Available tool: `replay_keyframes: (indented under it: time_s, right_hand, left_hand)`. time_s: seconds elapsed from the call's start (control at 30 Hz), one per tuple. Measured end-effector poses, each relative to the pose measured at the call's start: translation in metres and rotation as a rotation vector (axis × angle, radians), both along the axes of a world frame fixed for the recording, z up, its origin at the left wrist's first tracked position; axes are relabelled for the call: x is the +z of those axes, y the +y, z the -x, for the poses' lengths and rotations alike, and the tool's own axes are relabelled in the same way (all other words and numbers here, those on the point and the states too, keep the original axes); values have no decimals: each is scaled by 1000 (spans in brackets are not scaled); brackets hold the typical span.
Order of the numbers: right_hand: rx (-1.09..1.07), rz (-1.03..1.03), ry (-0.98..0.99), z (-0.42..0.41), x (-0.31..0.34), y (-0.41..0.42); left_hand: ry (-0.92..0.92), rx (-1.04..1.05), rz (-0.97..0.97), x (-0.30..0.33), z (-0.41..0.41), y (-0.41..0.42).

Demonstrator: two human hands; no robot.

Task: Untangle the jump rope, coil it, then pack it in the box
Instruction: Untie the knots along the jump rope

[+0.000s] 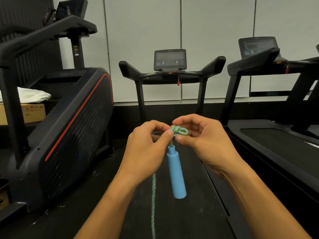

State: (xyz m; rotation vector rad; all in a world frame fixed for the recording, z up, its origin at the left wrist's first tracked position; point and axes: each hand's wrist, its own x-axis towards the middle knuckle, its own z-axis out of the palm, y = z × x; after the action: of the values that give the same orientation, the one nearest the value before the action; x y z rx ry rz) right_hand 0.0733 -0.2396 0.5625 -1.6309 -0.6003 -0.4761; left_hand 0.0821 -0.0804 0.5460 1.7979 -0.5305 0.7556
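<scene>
A green-and-blue braided jump rope is knotted into a small tangle (179, 131) held up in front of me. My left hand (148, 145) pinches the knot from the left with thumb and fingers. My right hand (200, 135) pinches it from the right. A light blue handle (176, 171) hangs straight down from the knot between my wrists. A long strand of the rope (153, 204) drops below my left wrist toward the floor. A cardboard box (29, 112) stands at the far left, partly hidden behind a machine frame.
A treadmill (170, 73) stands straight ahead, its dark belt under my arms. Another treadmill (276, 135) is at the right. A black exercise machine with a red stripe (72, 121) fills the left. A white cloth (32, 95) lies on the cardboard box.
</scene>
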Motion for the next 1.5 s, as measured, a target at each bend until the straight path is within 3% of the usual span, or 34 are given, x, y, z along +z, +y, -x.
replay_keyframes:
  time_s: [0.33,0.47,0.77,1.0,1.2,1.5]
  right_hand:
    - [154,-86,120,3,0,2]
    - [50,-43,67,2,-1,1]
    - [-29,114,-2,1,-5,3]
    - [-48,72,-23,0,-2,2]
    - [-49,116,-64,2,-2,6]
    - [-57,216,-88,5,-1,5]
  left_hand:
    - [-31,18,48,1,2,2]
    - [-45,42,15,3,6,0]
    - [-81,302,-200,6,19,-7]
    - [-145,294,-457,15,28,0]
    - [-88,303,-403,15,25,3]
    - [31,244,-60,6,16,-5]
